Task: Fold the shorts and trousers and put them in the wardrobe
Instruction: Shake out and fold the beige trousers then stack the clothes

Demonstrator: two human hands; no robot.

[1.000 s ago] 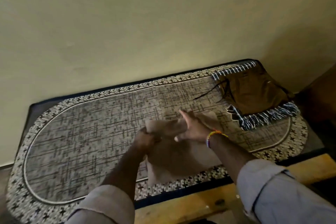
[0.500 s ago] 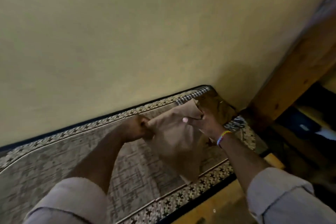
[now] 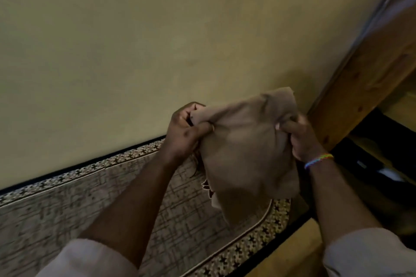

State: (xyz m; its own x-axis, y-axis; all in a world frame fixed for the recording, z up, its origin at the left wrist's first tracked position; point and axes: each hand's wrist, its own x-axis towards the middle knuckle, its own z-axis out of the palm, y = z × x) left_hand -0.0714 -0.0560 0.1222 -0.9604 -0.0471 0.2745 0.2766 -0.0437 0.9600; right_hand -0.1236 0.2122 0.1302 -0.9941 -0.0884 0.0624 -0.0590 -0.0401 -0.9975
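Observation:
A folded tan garment (image 3: pixel 245 155) hangs in the air between my two hands, above the right end of the patterned bed cover (image 3: pixel 94 195). My left hand (image 3: pixel 186 132) pinches its upper left edge. My right hand (image 3: pixel 301 139), with a coloured bead bracelet on the wrist, grips its upper right edge. The garment's lower part droops toward the bed. The wooden wardrobe frame (image 3: pixel 364 78) rises just to the right of my right hand, with dark shelves (image 3: pixel 380 164) behind it. The brown garment seen earlier on the bed is hidden behind the tan one.
A plain yellowish wall (image 3: pixel 157 40) fills the upper view behind the bed. A wooden bed rail (image 3: pixel 292 254) runs along the near right edge. Light-coloured items lie dimly on the wardrobe's lower shelf.
Both hands have lifted the tan garment off the bed and carried it up and to the right, toward the wardrobe. My view has swung right with it.

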